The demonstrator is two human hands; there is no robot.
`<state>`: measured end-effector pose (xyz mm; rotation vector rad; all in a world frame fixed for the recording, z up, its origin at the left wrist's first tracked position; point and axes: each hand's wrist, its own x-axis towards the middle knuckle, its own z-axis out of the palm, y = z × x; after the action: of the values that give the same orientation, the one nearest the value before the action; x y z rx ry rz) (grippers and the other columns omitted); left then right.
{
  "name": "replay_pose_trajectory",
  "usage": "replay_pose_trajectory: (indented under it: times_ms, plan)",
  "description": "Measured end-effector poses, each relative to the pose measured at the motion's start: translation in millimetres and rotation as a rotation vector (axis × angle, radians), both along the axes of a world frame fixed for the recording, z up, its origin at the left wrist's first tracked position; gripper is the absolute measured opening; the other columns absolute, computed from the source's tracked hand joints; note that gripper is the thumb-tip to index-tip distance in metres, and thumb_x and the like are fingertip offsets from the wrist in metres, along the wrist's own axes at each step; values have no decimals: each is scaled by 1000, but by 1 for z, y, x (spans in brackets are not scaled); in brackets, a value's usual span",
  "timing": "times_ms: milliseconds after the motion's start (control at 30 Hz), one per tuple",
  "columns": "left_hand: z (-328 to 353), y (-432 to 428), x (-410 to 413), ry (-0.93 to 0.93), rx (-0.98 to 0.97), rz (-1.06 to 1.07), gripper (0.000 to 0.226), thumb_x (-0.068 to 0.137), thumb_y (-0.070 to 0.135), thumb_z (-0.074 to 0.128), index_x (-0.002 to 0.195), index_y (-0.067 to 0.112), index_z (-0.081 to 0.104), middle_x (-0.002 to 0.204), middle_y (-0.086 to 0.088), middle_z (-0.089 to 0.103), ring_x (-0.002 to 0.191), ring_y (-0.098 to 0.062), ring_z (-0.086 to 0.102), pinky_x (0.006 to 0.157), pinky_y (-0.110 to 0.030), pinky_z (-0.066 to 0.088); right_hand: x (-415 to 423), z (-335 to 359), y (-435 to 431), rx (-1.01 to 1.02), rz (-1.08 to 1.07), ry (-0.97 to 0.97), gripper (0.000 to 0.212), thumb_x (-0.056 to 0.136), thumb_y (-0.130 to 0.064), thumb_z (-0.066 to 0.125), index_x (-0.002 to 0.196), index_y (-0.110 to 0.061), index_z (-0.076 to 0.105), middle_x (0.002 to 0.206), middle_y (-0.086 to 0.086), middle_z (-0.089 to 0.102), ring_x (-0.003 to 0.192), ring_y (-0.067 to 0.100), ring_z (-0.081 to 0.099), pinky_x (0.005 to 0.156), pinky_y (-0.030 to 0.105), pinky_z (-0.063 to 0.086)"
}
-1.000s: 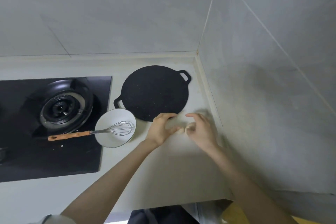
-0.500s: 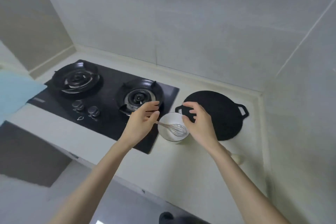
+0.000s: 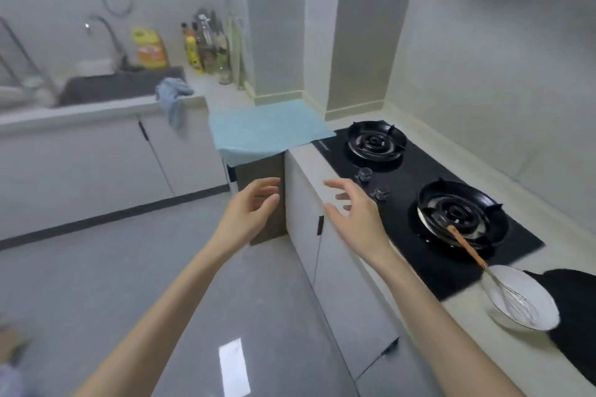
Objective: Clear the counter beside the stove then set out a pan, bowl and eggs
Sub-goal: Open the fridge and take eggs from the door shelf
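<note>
- Since half a second ago my view has swung left, and both hands have come away from the bowl (image 3: 540,292) and whisk (image 3: 467,246); they are now out in front of me, past the near edge of the surface (image 3: 451,316).
- Head view: the left hand (image 3: 250,206) is raised over the floor, its grip apart, fingers loosely spread and holding nothing.
- The right hand (image 3: 353,213) hangs over the front edge of the surface, just beside the stove (image 3: 416,171) knobs. Its grip is also apart, with the fingers fanned and empty.
- The white bowl sits on the surface at the near corner of the stove, low on the right of my view.
- The whisk lies with its wires in the bowl and its orange handle slanting out over the stove glass towards the nearer burner.
- The black pan (image 3: 577,306) lies flat on the surface just behind the bowl, cut off by the right edge of the picture.
- Beyond the stove a blue cloth (image 3: 267,129) is spread over a lower unit.
- Farther left I see a dark sink (image 3: 122,84), and bottles (image 3: 209,45) standing against the wall, all blurred.
</note>
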<state>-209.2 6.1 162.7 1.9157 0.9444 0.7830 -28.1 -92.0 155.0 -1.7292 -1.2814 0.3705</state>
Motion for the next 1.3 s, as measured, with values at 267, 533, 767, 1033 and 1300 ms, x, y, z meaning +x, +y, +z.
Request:
replay_pose_trajectory:
  times_ms: [267,533,767,1033,1300]
  plan:
    - [18,1,-186,-63,12,411,27,96,18,54,122,25,58,116,5,65,102,-7,61,80,-16,46,-171,22,81,51,434,16,35,89,-18,63,122,-27,56,116,-13,61,97,4,58,85,24,53]
    - [39,-31,-310,-75,101,796,26,96,19,55,115,36,58,109,17,65,102,2,60,84,-21,49,-303,53,127,142,852,27,32,89,-15,63,117,-30,58,109,-21,61,96,0,59,83,26,54]
    - [66,-51,-377,-109,155,1070,26,96,17,54,114,35,59,111,12,66,99,-5,62,81,-22,51,-387,86,166,211,1157,16,31,88,-14,63,116,-27,58,108,-14,63,91,3,60,80,28,53]
    - [109,-64,-441,-27,281,1313,25,96,19,54,117,30,59,110,12,66,103,-8,61,94,-41,51,-477,127,192,361,1423,-28,29,89,-14,62,114,-26,59,109,-13,63,94,8,61,81,31,54]
    - [144,-72,-528,81,399,1440,27,95,19,55,121,23,61,111,11,67,105,-6,60,94,-40,50,-595,167,211,429,1544,-96,26,87,-15,60,111,-25,61,111,-10,63,91,11,60,83,29,51]
